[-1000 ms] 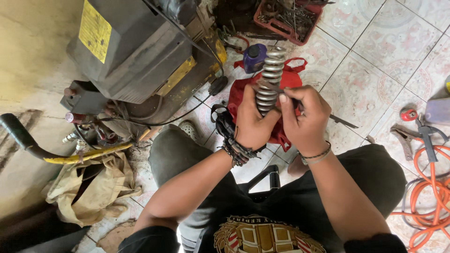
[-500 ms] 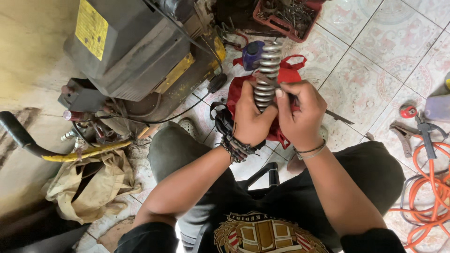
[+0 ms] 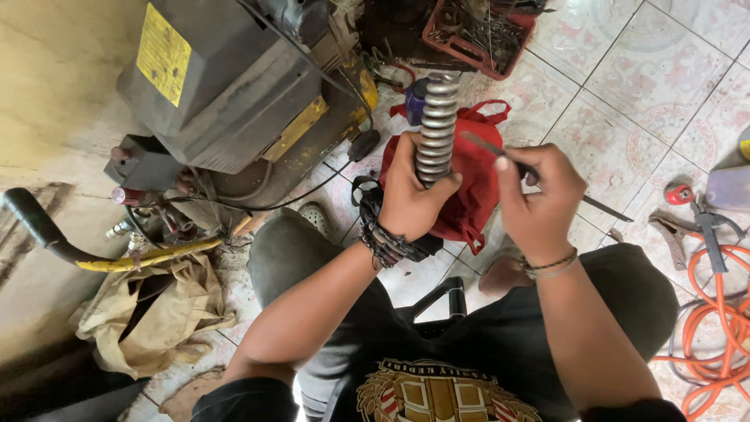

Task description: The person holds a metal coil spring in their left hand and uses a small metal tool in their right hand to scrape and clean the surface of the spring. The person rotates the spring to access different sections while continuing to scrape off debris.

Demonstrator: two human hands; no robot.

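Left hand around coil spring

So the right hand isn't pressed up against the grey coiled metal spring anymore, it's pulled off to the side and sits apart from it now, pinching a thin dark metal rod tool whose tip points back toward the coils. The left hand is gripping the spring's lower end alone now, and the spring stands a bit straighter than a second ago.
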